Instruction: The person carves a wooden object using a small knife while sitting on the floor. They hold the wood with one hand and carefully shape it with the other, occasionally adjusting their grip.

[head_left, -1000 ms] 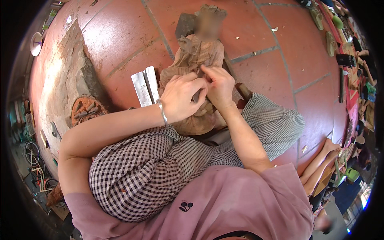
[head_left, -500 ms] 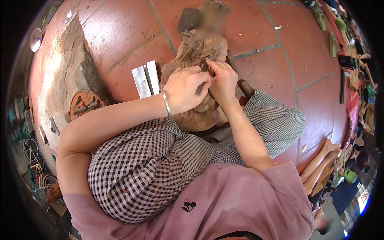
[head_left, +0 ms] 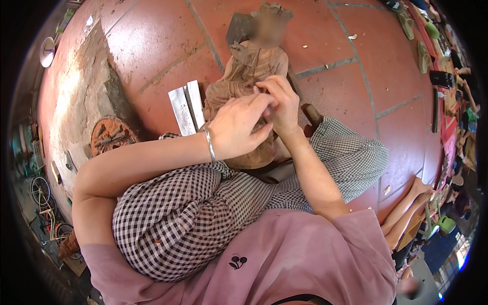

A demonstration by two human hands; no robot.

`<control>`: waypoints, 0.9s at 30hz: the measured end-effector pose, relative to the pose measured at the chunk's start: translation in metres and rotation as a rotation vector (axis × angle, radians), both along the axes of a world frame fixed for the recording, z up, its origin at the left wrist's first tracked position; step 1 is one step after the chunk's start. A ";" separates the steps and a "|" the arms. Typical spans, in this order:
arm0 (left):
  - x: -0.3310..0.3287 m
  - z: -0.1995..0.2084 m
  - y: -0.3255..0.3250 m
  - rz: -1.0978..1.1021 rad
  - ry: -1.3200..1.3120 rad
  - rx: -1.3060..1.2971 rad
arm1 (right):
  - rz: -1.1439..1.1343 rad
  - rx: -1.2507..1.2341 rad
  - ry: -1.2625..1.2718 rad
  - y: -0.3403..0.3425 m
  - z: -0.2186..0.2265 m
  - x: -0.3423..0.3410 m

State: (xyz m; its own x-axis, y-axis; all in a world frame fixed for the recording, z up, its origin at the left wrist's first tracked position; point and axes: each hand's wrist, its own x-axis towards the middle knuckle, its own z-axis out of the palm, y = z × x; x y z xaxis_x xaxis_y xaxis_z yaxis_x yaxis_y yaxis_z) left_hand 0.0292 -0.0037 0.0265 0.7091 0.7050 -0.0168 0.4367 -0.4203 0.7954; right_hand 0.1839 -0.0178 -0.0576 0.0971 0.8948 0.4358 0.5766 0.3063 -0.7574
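A carved wooden figure (head_left: 229,91) with folded drapery lies on the floor between my legs, its rounded base toward me. Over its middle my two hands meet. My left hand (head_left: 239,124), with a silver bangle at the wrist, has bent fingers reaching to the right hand, its thumb lower and apart from them. My right hand (head_left: 283,104) is curled, its fingertips against the carving or just above it. Something small and dark seems to sit between the hands, mostly covered by the fingers; its kind cannot be made out.
White paper strips (head_left: 186,108) lie left of the figure. A stone slab (head_left: 84,96) carries a round reddish dish (head_left: 113,136) holding short tools. A dark wooden piece (head_left: 311,115) stands by my right knee. Sandals (head_left: 423,57) and another person's bare legs (head_left: 406,206) are at right.
My left fingers have loosened, the thumb dropping away from them. The right hand has shifted slightly left and down, its fingers turning more over the left fingertips. The figure stays put.
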 end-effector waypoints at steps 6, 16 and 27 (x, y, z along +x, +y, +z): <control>-0.004 0.003 -0.007 -0.229 0.026 -0.022 | -0.156 -0.114 0.415 -0.004 -0.010 -0.002; -0.022 -0.017 -0.007 -0.981 0.035 0.316 | -0.213 -0.027 0.345 0.000 -0.011 0.006; -0.027 -0.027 -0.011 -0.987 0.066 0.244 | -0.217 -0.225 0.606 0.002 -0.026 0.011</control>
